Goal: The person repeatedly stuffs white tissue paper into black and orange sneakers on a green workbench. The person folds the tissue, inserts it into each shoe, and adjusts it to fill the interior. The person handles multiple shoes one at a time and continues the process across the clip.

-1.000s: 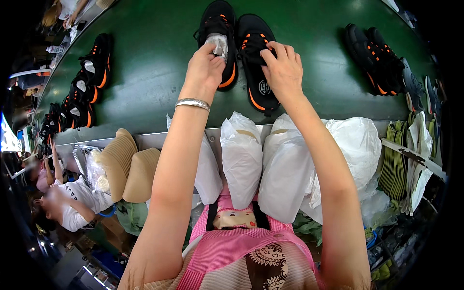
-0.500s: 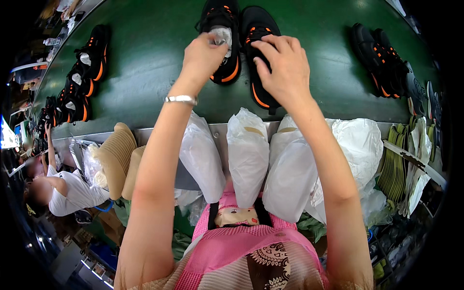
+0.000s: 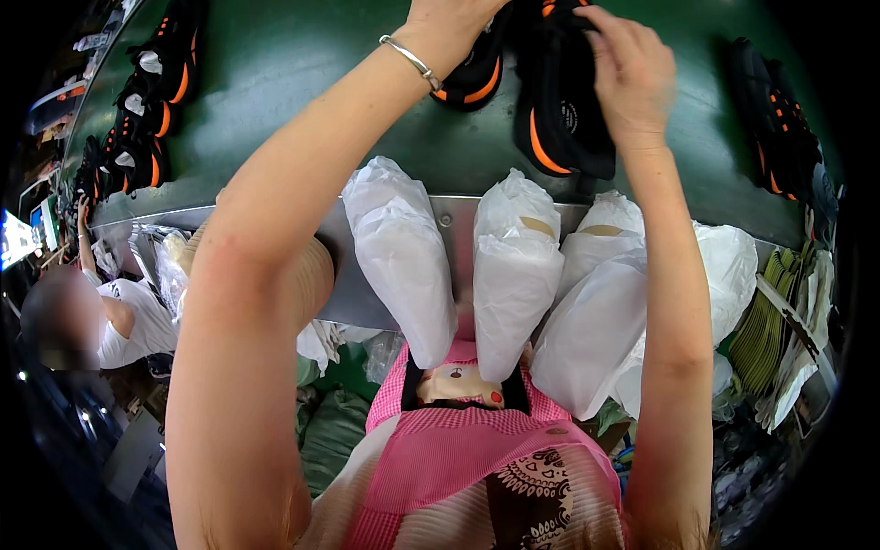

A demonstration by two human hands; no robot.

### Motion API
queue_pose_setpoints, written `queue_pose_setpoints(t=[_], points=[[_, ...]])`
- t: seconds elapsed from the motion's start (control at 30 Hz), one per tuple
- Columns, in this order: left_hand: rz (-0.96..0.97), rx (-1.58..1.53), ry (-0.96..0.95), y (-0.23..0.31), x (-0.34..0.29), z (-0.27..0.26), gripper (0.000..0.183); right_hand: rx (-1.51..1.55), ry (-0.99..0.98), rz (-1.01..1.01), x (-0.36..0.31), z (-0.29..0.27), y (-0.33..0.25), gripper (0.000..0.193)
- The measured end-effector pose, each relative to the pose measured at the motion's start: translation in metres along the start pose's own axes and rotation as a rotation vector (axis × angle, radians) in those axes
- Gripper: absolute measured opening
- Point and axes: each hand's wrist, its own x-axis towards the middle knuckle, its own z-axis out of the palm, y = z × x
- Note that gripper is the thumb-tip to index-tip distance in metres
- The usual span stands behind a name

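At the top edge, my left hand [image 3: 456,20] is partly cut off. It lies over a black shoe [image 3: 475,81] with an orange sole stripe, and its fingertips are hidden. My right hand [image 3: 637,78] grips the upper rim of a second black shoe [image 3: 564,119], fingers bent at its tongue. That shoe rests heel toward me, its insole showing inside the opening. Both shoes are on a green tabletop [image 3: 302,82].
White paper-wrapped forms [image 3: 403,266] stand along the metal table edge before me. More black-orange shoes [image 3: 137,119] line the left; a dark pair [image 3: 775,128] sits right. Green insoles [image 3: 770,321] are stacked at right. Another person [image 3: 133,316] is at far left.
The view has shifted, and the two shoes appear farther right. My left hand has moved up to the top edge. My right hand has shifted to the right shoe's upper rim.
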Motion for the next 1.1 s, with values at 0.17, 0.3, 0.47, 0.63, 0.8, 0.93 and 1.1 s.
queue_pose_setpoints(t=[0.17, 0.3, 0.47, 0.63, 0.8, 0.93, 1.1], points=[[0.013, -0.005, 0.068, 0.003, -0.004, 0.01, 0.036, -0.032, -0.001, 0.004, 0.024, -0.033, -0.001, 0.025], [-0.02, -0.096, -0.023, 0.0, 0.002, 0.001, 0.053, 0.09, -0.105, 0.014, 0.018, -0.049, -0.058, 0.03], [-0.206, -0.663, -0.228, 0.01, -0.052, -0.081, 0.033, 0.351, -0.554, 0.289, -0.052, -0.121, -0.116, 0.025], [-0.441, -1.539, -0.832, 0.062, -0.109, -0.118, 0.024, 0.328, -0.655, 0.369, -0.095, -0.133, -0.132, 0.037], [-0.514, -1.704, -0.967, 0.055, -0.118, -0.127, 0.032, 0.596, -0.648, 0.508, -0.099, -0.137, -0.136, 0.048], [-0.63, -1.723, -0.977, 0.05, -0.124, -0.126, 0.033, 0.782, -0.743, 0.642, -0.113, -0.136, -0.135, 0.045], [-0.899, -2.034, -1.044, 0.053, -0.12, -0.185, 0.048, 1.069, -0.408, 0.803, -0.094, -0.163, -0.116, 0.035]])
